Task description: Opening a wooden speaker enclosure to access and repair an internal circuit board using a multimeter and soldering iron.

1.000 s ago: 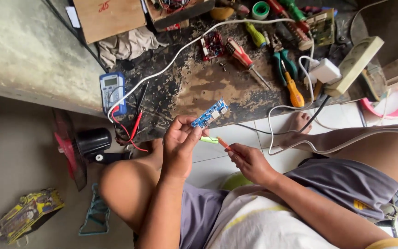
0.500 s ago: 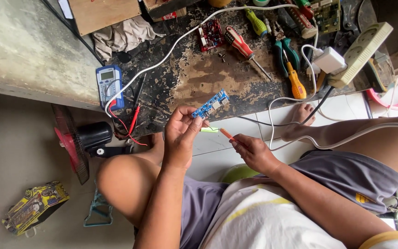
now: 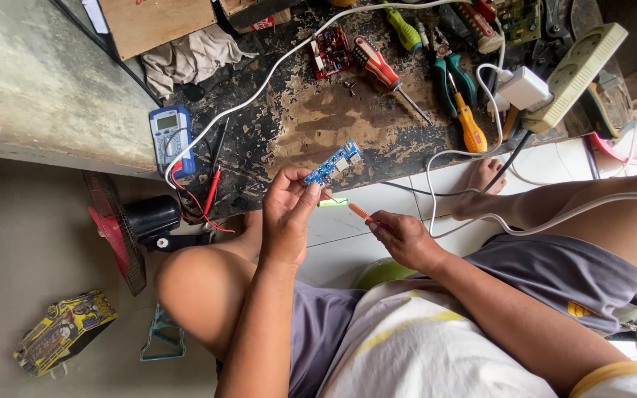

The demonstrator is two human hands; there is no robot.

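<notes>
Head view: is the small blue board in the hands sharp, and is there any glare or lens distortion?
Head view: the blue board in the left hand is sharp; light is soft daylight, with no hard shadows; the pale floor at right is bright; the bench edge bows from a wide lens.

The circuit board (image 3: 333,163) serves as the landmark, held above the near edge of the desk (image 3: 311,125). Just below it is the left hand (image 3: 289,210), pinching its lower end. To its lower right, a little apart, the right hand (image 3: 399,237) holds a thin tool (image 3: 360,213) pointing toward the board. Left of the board, on the desk, lies the multimeter (image 3: 170,137). Behind it lies a screwdriver (image 3: 385,75); farther right, pliers (image 3: 457,82) and a power strip (image 3: 575,75). Far below left, a fan (image 3: 130,228) stands on the floor.
</notes>
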